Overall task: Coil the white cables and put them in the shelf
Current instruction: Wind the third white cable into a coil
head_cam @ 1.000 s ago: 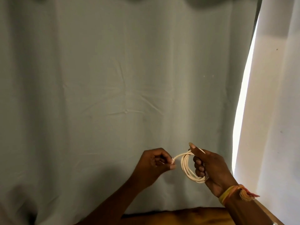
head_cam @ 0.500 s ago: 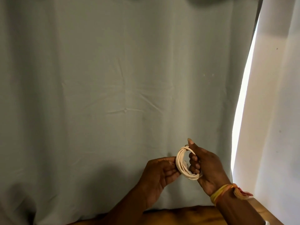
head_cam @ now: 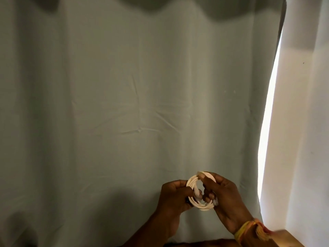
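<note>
A white cable (head_cam: 192, 182) is wound into a small round coil of several loops, held up in front of a pale curtain at the lower middle of the head view. My left hand (head_cam: 175, 197) grips the coil's left side with its fingers curled around the strands. My right hand (head_cam: 225, 198) holds the right side, thumb pressed on the top of the loop and fingers through its middle. A yellow and orange thread band sits on my right wrist. No shelf is in view.
A grey-green curtain (head_cam: 124, 104) fills most of the view. A bright gap of daylight (head_cam: 267, 139) runs down its right edge, beside a white curtain (head_cam: 302, 122). A strip of brown wooden surface (head_cam: 288, 237) shows at the bottom right.
The loose cable end that my left hand pulled out a second ago is now wound in. Both hands have closed together on the coil, which has turned more face-on.
</note>
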